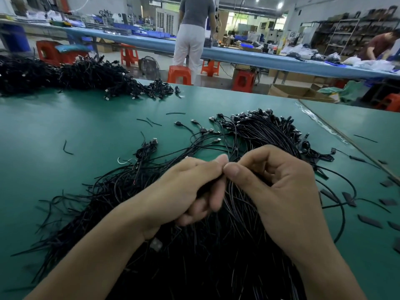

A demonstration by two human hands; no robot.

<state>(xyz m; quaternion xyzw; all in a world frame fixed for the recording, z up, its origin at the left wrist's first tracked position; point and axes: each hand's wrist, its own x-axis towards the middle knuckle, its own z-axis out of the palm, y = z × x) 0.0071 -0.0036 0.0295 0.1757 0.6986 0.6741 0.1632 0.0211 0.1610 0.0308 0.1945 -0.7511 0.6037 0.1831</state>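
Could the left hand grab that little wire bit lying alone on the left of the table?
Probably yes: only flat table and a few stray cables lie between the left hand and the wire bit. But it grips a bunch of cables, so it would need to let go first.

single head-worn wide-angle view, faces forward and down, close over left hand (190, 185), right hand (279, 180) and cables (216, 260), green counter (65, 131) stretching ahead, workshop (270, 24) far behind

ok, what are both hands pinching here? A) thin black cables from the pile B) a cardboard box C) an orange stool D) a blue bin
A: the left hand and right hand both pinch thin black cables just above the pile on the green table.
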